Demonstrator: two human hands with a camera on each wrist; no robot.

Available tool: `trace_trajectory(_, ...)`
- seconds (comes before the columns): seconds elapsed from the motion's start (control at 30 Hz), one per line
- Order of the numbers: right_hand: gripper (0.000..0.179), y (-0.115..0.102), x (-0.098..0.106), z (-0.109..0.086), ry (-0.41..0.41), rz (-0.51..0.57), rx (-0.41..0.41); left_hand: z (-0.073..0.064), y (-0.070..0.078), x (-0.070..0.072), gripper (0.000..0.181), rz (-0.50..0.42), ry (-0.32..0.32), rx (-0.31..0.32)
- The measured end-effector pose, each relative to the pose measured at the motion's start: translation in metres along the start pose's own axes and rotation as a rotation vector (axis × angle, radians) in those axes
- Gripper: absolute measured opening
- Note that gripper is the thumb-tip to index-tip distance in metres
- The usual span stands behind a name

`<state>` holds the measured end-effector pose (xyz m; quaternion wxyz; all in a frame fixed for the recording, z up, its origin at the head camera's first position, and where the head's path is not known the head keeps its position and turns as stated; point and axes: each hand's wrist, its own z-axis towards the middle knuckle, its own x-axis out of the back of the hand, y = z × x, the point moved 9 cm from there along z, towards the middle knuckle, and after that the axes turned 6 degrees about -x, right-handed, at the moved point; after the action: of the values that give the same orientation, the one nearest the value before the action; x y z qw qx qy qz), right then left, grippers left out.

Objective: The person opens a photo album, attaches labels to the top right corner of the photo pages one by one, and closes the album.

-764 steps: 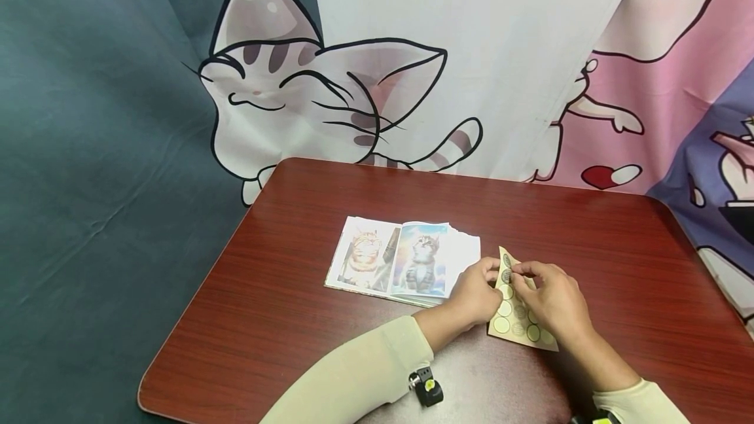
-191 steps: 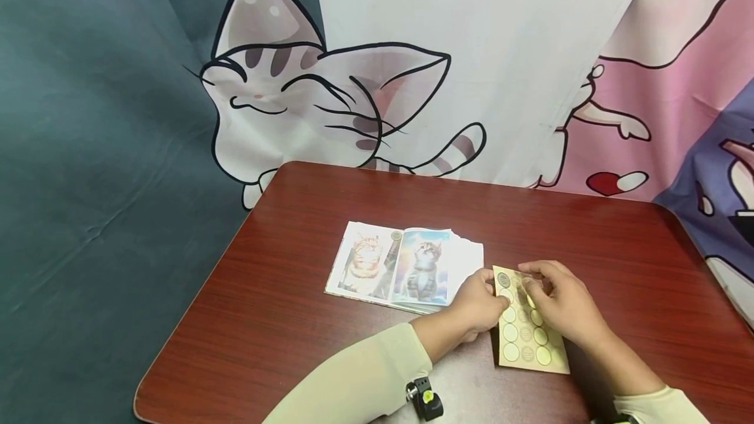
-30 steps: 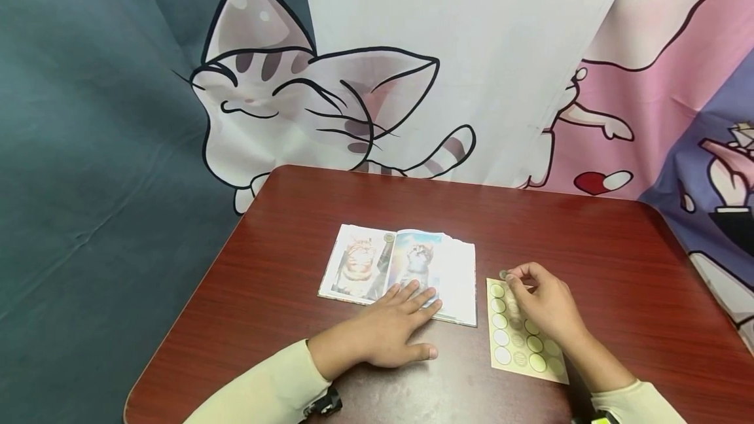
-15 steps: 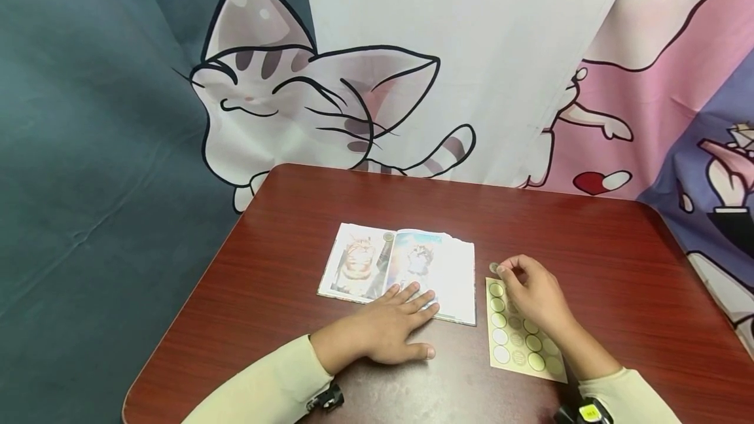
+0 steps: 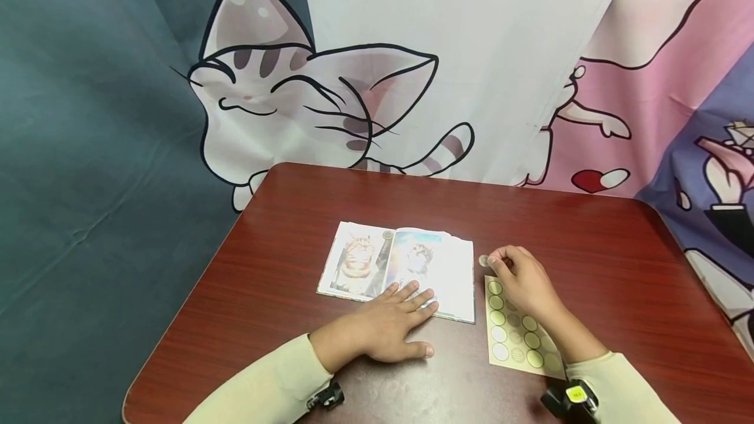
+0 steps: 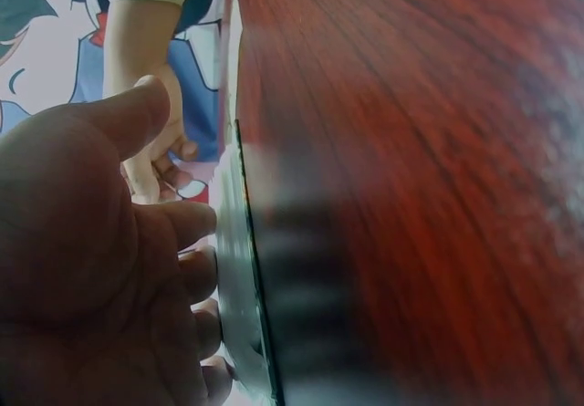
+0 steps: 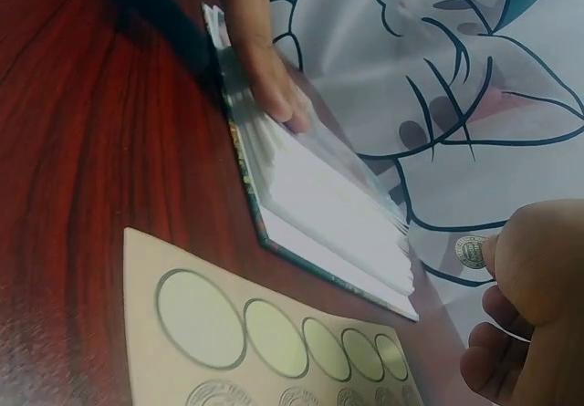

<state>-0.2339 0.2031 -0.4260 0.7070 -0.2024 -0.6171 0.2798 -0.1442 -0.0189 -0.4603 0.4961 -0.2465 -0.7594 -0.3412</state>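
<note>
An open book (image 5: 459,280) with cat pictures on its pages lies on the table. My left hand (image 5: 389,326) rests on its lower edge, fingers straight and spread across the right page. A small round sticker (image 5: 484,260) is pinched between the thumb and finger of my right hand (image 5: 524,283), just right of the book. In the right wrist view the sticker (image 7: 471,251) shows printed lettering. Below my right hand lies a yellowish sticker sheet (image 5: 497,332) with rows of circles, partly covered by that hand. Another round sticker (image 5: 387,236) sits at the left page's upper right corner.
The reddish-brown table (image 5: 283,241) reaches back to a curtain (image 5: 501,51) printed with cartoon cats. Bare tabletop surrounds the book and the sheet. Wrist cameras are strapped on both sleeves.
My right hand has lifted the sticker off the sheet's top and carried it left and upward, toward the book. Over the last second my left hand has stayed on the page.
</note>
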Motion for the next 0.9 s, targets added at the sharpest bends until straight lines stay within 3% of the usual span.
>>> trace_trajectory(0.37,0.027,-0.001,-0.009,0.010,-0.084,0.011,-0.066,0.000,0.000,0.000,0.080,-0.001,0.011,-0.001)
trace_trajectory(0.9,0.026,-0.002,-0.021,0.025,-0.118,0.027,-0.093,-0.001,0.001,0.003,0.080,0.014,0.018,-0.004)
